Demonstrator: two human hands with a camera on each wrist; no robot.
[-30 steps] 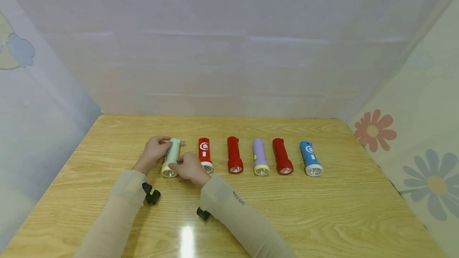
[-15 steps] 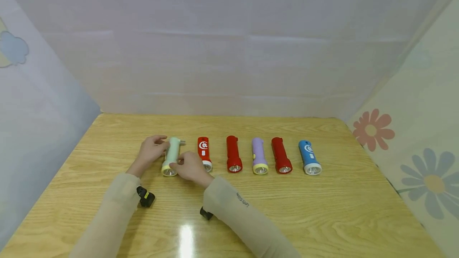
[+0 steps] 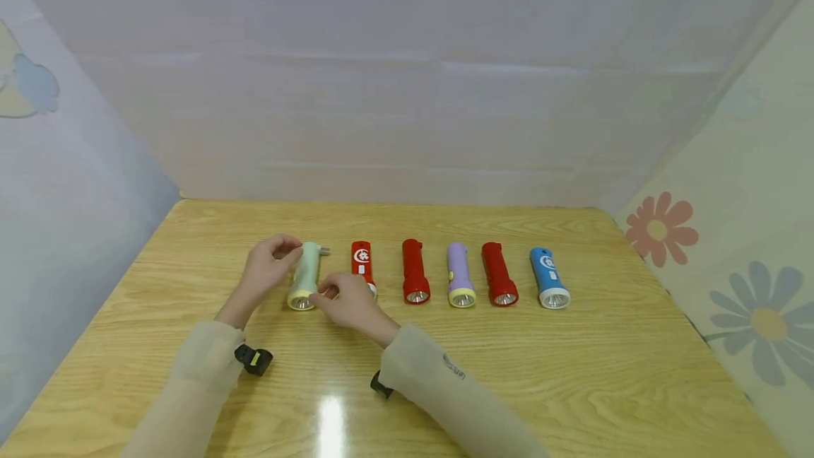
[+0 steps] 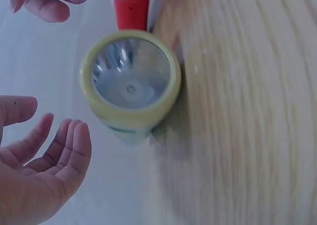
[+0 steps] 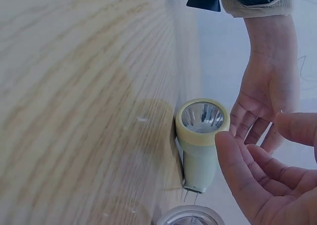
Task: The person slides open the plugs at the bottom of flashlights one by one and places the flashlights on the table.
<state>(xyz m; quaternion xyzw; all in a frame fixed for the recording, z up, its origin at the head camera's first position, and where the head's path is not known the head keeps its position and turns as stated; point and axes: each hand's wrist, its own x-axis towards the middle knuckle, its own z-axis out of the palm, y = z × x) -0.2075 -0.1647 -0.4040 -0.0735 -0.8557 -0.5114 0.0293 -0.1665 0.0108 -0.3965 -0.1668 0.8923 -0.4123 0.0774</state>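
Note:
A pale green flashlight with a yellow rim lies at the left end of a row, lens toward me. Two metal plug prongs stick out near its tail. My left hand is just left of the flashlight, fingers loosely bent and holding nothing; the left wrist view shows a gap between them. On the other side, my right hand has a fingertip at the yellow rim; whether it touches, I cannot tell. Its thumb and fingers stand apart. The right hand partly covers a red flashlight with a white lens end.
To the right along the row lie a dark red flashlight, a purple flashlight, another dark red flashlight and a blue flashlight. All rest on a wooden table, with pale cloth behind.
My right hand has shifted slightly right and toward me, its fingers drawing off the green flashlight. The left hand has eased away to the left. The flashlights stay in place.

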